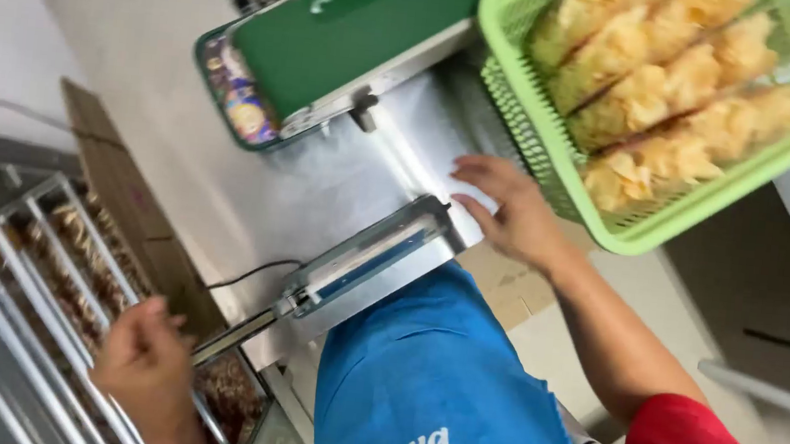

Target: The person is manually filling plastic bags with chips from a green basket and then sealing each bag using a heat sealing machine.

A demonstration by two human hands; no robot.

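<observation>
The right hand [512,214] is laid open, fingers [477,169] spread, holding nothing, on the steel sealing machine [350,189] just beside the green basket [645,232]. The left hand [145,362], fingers curled, is seen at the metal rack [39,313]; any grip cannot be told.

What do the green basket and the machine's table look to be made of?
Basket: likely moulded plastic, matte lime green, with an open lattice wall and thick rim. Table: looks like brushed sheet metal, perhaps stainless steel, grey with soft reflections. The right hand rests on it beside the basket.
</observation>
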